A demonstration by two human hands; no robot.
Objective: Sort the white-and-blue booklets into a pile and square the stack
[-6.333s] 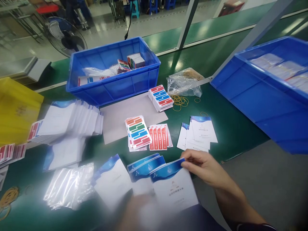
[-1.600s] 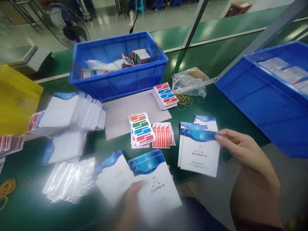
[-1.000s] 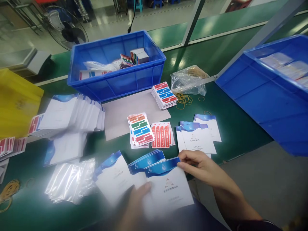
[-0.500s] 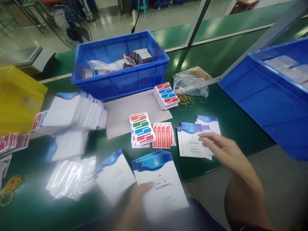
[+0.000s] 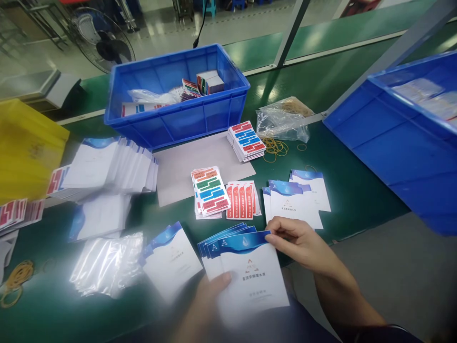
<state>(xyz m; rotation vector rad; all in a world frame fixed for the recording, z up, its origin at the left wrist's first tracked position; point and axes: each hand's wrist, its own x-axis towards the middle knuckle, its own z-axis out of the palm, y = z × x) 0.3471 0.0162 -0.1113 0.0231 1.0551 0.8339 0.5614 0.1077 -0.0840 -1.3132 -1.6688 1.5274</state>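
Left hand [image 5: 211, 296] clasps remaining blue-and-white paper booklets [image 5: 252, 283]; right hand [image 5: 297, 242] pinches one's corner; a matching pile [image 5: 294, 208] already lies beyond.

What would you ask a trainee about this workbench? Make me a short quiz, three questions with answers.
1. Multiple choice: what do the fingers of the right hand pinch?
a) a rubber band
b) the top corner of a blue-and-white booklet
c) a clear plastic bag
2. True or false: the yellow bin is at the left edge of the view.
3. Count: how many blue plastic crates can you see?

Key: 1. b; 2. true; 3. two, one beyond the sticker stacks and one at the far right.
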